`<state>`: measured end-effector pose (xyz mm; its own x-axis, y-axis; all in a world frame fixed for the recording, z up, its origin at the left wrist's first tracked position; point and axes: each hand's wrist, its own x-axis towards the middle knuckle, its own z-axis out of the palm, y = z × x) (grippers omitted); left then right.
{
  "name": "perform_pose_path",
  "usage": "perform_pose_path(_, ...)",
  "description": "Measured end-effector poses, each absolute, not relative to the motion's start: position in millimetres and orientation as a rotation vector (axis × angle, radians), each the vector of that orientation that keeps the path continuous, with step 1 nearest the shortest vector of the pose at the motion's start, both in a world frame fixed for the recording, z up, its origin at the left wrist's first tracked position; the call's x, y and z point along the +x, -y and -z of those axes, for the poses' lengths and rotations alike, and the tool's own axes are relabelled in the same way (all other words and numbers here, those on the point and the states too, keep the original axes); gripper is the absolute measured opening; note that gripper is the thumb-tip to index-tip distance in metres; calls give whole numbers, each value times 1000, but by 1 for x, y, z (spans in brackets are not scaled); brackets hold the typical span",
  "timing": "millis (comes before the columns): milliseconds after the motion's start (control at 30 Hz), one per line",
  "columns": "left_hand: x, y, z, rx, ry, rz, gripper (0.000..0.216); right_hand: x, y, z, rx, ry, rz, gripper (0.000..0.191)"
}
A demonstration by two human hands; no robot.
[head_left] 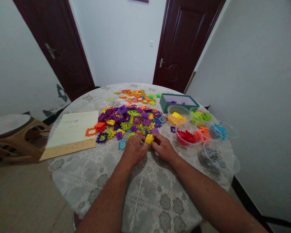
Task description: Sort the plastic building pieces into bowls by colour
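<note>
My left hand [134,150] and my right hand [163,147] meet over the round table [145,194], both pinching a small yellow plastic piece [149,138] between their fingertips. Just beyond them lies a pile of interlocking plastic pieces [131,121] in purple, green, yellow and orange. A smaller, mostly orange heap [135,95] lies farther back.
Clear tubs stand to the right: yellow pieces [178,116], red [188,136], green [201,116], orange [205,130], blue [221,130], grey [212,158]. A green box [178,102] sits behind them. A flat booklet on a board [71,132] lies at left, with a wooden stool [12,136] beside the table.
</note>
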<state>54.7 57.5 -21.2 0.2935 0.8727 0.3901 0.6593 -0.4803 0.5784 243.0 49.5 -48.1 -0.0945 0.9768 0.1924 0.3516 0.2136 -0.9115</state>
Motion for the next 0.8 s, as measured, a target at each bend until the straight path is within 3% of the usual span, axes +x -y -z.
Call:
perform_pose_path(267, 52, -60, 23, 2323, -1314, -1003, 10, 242, -49, 44, -1150, 1516, -1103, 44)
perform_pose_path(533, 43, -62, 18, 2406, -1394, -1079, 13, 239, -47, 30, -1255, 1648, -738, 29)
perform_pose_path(800, 30, -69, 22, 2230, -1875, -1180, 18, 294, -45, -70, -1500, 1881, -254, 28)
